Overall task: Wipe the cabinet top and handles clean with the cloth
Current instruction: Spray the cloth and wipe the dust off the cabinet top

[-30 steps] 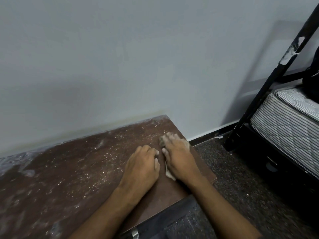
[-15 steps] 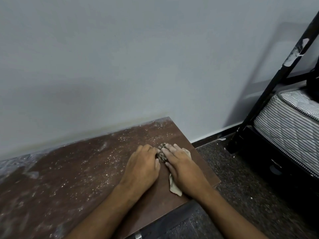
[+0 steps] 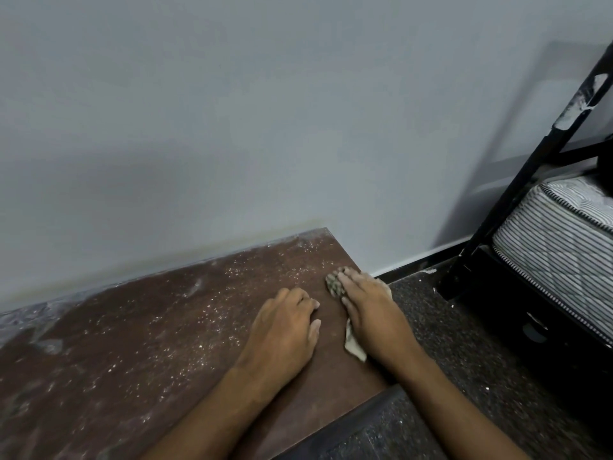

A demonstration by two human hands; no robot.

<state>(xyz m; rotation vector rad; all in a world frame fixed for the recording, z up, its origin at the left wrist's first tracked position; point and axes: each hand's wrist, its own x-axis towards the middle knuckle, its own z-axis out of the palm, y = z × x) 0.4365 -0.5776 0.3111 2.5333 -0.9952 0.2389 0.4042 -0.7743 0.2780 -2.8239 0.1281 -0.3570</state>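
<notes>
The left hand point(image 3: 283, 330) is lying nearest us, palm down on the cabinet top point(image 3: 139, 333), fingers loosely bent at the tips and gripping nothing, just bracing on the wood. Just beside it, the right hand point(image 3: 370, 308) is pressing flat with straight fingers onto the cloth point(image 3: 335, 284), which is bunching out dark and grubby beyond the fingertips while a pale corner is poking out under the heel of the palm. That cloth is sitting right at the right-hand edge of the top, close to the far corner.

So we are looking at the top-wiping step, and by my reading it is barely under way. The strip under and around the hands is looking fairly bare brown, but pale grit is speckling the wood to the left and back toward the wall point(image 3: 232, 127), and a grey dusty film is lining the rear edge. The next move is calling for firm, even pressure and a sweep leftward and toward the wall, gathering the grit rather than scattering it onto the speckled floor point(image 3: 464, 343). The handles are not showing in this view, so I judge them yet to come
</notes>
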